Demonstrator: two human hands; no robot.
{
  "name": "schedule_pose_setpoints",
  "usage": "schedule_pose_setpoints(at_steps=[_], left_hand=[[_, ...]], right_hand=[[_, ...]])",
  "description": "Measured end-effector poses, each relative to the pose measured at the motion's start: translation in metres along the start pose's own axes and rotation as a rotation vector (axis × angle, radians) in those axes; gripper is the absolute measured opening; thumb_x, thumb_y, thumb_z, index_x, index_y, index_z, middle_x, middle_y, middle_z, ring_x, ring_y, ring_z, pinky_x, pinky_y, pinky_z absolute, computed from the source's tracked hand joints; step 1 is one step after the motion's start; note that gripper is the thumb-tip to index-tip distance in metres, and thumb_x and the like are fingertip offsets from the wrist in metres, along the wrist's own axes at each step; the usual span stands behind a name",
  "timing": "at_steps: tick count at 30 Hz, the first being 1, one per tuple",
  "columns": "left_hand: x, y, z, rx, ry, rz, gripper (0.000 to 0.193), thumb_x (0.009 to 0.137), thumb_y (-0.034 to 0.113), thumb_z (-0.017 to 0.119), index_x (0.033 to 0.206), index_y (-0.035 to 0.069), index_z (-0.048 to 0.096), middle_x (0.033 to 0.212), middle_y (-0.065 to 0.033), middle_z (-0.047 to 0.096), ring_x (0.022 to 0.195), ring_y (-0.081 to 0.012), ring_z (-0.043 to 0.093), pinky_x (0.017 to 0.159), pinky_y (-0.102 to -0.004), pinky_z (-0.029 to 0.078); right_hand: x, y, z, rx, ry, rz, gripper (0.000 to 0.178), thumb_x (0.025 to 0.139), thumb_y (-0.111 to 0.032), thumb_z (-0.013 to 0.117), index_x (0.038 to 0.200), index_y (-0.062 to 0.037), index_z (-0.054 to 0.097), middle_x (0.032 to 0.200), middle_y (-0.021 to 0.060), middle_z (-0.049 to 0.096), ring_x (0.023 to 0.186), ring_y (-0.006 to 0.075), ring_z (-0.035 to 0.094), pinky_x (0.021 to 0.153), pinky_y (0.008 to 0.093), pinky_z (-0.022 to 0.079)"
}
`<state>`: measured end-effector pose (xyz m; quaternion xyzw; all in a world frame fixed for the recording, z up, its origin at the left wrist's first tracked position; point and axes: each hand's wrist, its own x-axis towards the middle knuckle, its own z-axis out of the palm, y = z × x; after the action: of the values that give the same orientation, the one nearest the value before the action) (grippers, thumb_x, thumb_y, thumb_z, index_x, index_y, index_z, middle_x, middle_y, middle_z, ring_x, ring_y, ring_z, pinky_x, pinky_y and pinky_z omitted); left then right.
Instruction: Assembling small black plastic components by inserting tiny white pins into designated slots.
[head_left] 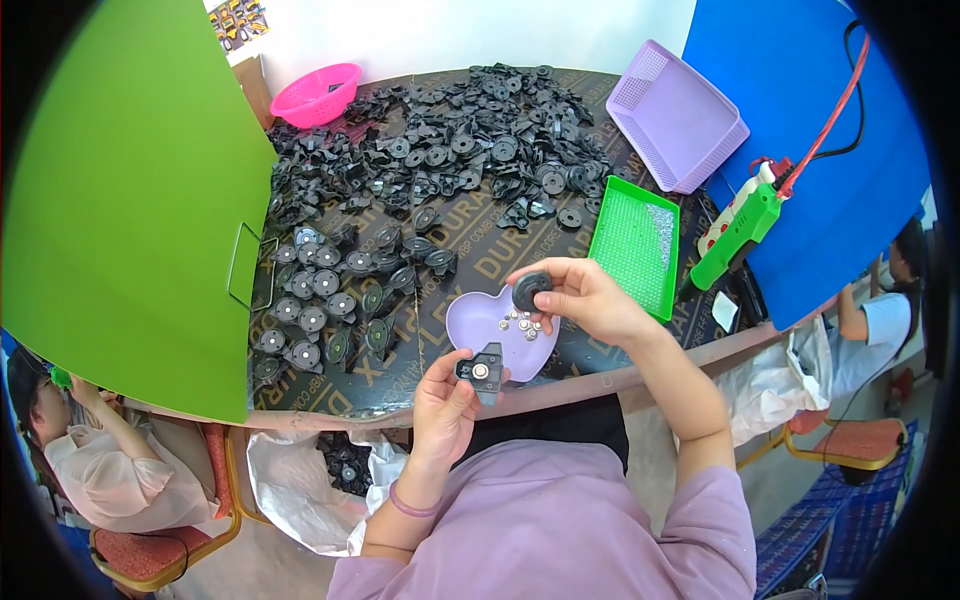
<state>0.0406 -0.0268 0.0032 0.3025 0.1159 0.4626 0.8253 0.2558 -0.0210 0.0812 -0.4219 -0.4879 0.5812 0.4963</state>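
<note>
Left hand (442, 405) grips one black bracket (483, 371); right hand (585, 298) grips one black disc (529, 289).

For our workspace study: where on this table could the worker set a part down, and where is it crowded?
Bare board lies between the heart-shaped dish, the green tray and the loose black parts pile. The far half and left side, with laid-out assembled parts, are crowded.

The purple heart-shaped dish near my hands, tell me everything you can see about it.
The heart-shaped dish is pale lilac, smooth and shallow, apparently plastic. It lies flat on the dark table near its front edge. Several small silver round pieces sit inside. The right hand hovers over its right lobe, covering part of it; the left hand is just below.
</note>
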Motion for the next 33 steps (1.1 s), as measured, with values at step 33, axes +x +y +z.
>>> schedule_pose_setpoints(at_steps=[33], left_hand=[[-0.005, -0.017, -0.002, -0.034, 0.014, 0.21, 0.029, 0.073, -0.001, 0.068, 0.095, 0.004, 0.051, 0.097, -0.0065, 0.057, 0.089, -0.0141, 0.059, 0.077, -0.0264, 0.05]], right_hand=[[-0.03, -0.01, 0.064, -1.196, -0.271, -0.74, 0.038, 0.063, -0.026, 0.068, 0.088, -0.0002, 0.054, 0.108, 0.0156, 0.055, 0.102, 0.0271, 0.051, 0.08, 0.0368, 0.042]])
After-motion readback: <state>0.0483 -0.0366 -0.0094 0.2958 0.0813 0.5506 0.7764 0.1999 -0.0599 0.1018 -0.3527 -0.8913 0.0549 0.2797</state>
